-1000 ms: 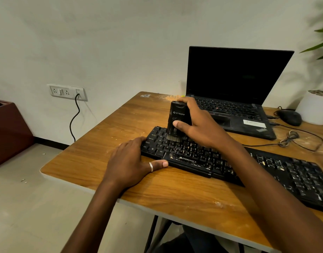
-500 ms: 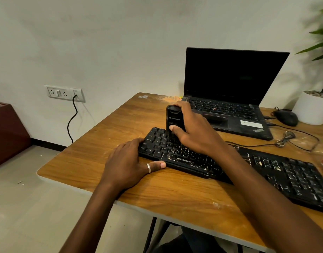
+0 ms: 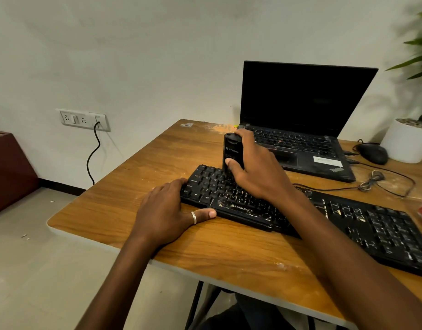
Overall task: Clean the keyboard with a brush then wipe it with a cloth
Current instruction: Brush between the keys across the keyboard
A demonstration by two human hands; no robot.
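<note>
A long black keyboard (image 3: pixel 384 229), speckled with pale crumbs, lies slantwise on the wooden table (image 3: pixel 143 160). My right hand (image 3: pixel 255 172) grips an upright black brush (image 3: pixel 232 151), thumb on its front, its lower end down on the keys at the keyboard's upper left; the bristles are hidden. My left hand (image 3: pixel 167 210) rests flat on the table at the keyboard's left end, fingertips against its edge and the ringed thumb along its front. No cloth is in view.
An open black laptop (image 3: pixel 300 110) stands behind the keyboard. A black mouse (image 3: pixel 372 153), a coiled cable (image 3: pixel 374 179) and a white plant pot (image 3: pixel 405 141) sit at the back right. A wall socket (image 3: pixel 82 119) with a plugged cord is at left.
The brush has moved slightly left and away along the keys, and its bristles, visible a second ago, are now hidden. My left hand stays at the keyboard's left end.
</note>
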